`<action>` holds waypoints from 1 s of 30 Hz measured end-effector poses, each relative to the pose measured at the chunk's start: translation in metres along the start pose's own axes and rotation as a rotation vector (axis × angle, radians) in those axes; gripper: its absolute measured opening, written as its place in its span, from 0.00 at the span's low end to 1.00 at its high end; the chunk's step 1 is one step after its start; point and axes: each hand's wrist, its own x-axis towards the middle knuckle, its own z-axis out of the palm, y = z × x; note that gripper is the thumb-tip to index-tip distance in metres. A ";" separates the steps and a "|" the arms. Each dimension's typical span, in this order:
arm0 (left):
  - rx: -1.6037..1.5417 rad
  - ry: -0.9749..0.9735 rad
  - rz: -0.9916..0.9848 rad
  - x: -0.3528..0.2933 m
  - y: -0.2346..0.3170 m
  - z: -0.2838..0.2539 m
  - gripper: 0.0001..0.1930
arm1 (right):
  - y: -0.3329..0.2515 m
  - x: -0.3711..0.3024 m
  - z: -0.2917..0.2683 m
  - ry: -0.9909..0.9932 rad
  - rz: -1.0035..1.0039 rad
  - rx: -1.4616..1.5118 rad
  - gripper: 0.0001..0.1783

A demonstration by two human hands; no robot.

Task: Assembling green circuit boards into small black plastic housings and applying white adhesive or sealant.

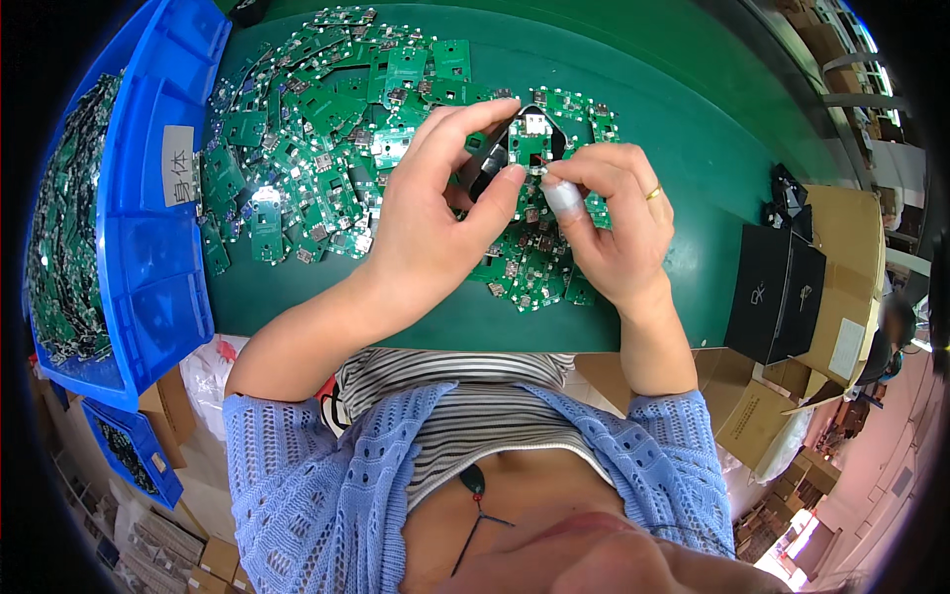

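My left hand [426,218] is wrapped around a black plastic housing [488,170], thumb in front and fingers along its far side. A small green circuit board [530,147] with a silver connector at its top sits in or against the housing. At the board's lower right edge, my right hand [628,223] has thumb and index finger pinched together. Whatever lies between those fingertips is too small to tell. A white wrap [564,199] covers the right thumb. Both hands are above loose green circuit boards [534,267] on the table.
A wide pile of green boards [317,148] spreads over the green table [693,247]. At left stands a blue bin [158,267] full of boards, with a smaller blue bin [129,450] below. A black box [774,292] and a cardboard box [846,267] stand at the right edge.
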 end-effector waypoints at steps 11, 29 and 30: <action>0.263 0.058 0.196 -0.002 0.009 0.001 0.21 | -0.002 0.000 0.001 -0.011 -0.053 -0.021 0.14; 0.283 -0.014 0.242 -0.003 -0.003 -0.003 0.20 | 0.014 -0.001 0.000 -0.216 0.019 0.248 0.10; 0.285 -0.015 0.244 -0.002 -0.002 -0.001 0.20 | 0.018 -0.002 0.000 -0.183 0.005 0.253 0.11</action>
